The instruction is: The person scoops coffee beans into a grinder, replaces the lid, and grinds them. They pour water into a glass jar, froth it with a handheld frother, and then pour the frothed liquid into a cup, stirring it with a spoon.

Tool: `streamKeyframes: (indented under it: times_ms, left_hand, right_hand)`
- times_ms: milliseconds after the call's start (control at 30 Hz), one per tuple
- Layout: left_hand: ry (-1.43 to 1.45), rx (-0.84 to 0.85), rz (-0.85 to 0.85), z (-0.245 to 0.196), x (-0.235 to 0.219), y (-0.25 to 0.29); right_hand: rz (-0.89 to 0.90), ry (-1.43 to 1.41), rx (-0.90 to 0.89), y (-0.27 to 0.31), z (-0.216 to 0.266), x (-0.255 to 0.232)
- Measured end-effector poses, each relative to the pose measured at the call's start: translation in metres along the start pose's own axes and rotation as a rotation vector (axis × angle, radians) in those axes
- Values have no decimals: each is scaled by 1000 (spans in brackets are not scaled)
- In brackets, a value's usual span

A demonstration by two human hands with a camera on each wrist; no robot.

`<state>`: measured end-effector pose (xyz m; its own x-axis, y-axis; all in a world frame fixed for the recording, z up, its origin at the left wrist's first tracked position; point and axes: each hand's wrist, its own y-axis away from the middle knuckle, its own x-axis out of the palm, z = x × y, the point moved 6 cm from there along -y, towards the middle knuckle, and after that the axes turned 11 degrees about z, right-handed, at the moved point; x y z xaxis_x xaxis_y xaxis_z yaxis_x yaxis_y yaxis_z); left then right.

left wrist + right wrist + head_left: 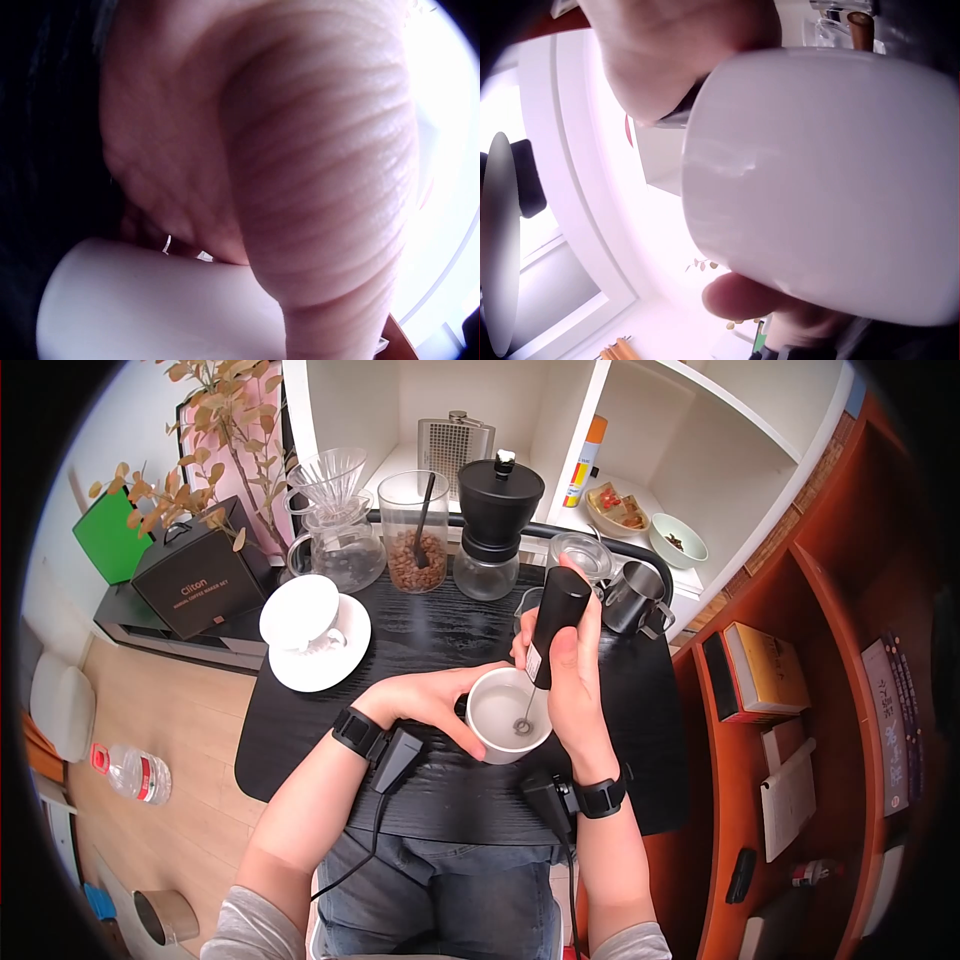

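Note:
A white cup (497, 745) stands on the black table in the head view, with the left hand (432, 698) curled round its left side, thumb along the near side. The right hand (582, 685) grips a black handheld frother (561, 622), whose thin wire and small coil reach down inside the cup. In the left wrist view the left hand (300, 165) lies against the white cup (165, 307). The right wrist view has the cup (817, 180) in front, the right hand (690, 45) above it and the left hand's thumb (739, 296) below.
A saucer (345, 665) with a tilted white cup (300, 615) is at the left. Along the back are a glass server (345, 550), a jar of beans (415, 565), a black grinder (490, 510) and a metal pitcher (630, 600). Wooden shelves (740, 760) stand at the right.

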<state>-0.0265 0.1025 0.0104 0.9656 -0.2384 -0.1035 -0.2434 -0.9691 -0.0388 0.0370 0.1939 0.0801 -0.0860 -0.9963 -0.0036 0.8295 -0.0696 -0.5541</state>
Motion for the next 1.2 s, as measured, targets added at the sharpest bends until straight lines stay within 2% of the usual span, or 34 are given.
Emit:
streamKeyframes:
  times_ms: [267, 367, 433, 567, 633, 700, 867, 1200]
  left_hand:
    - [22, 15, 1, 0, 0, -1]
    - [27, 6, 5, 2, 0, -1]
    - [64, -7, -2, 3, 1, -1]
    - [45, -21, 17, 6, -1, 1]
    - [29, -94, 30, 7, -1, 2]
    - [34, -67, 24, 3, 1, 1]
    - [46, -18, 4, 1, 0, 0]
    - [6, 3, -2, 2, -1, -2]
  right_hand:
    - [-66, 133, -89, 1, -2, -6]
    - [-75, -23, -108, 1, -4, -6]
    - [-52, -110, -54, 1, -6, -4]
    - [-23, -124, -41, 0, -3, -2]
    - [58, -114, -17, -1, -3, 1]
    - [64, -77, -12, -1, -1, 1]
    - [-5, -2, -43, -1, 1, -2]
    - [-24, 177, -165, 3, 8, -3]
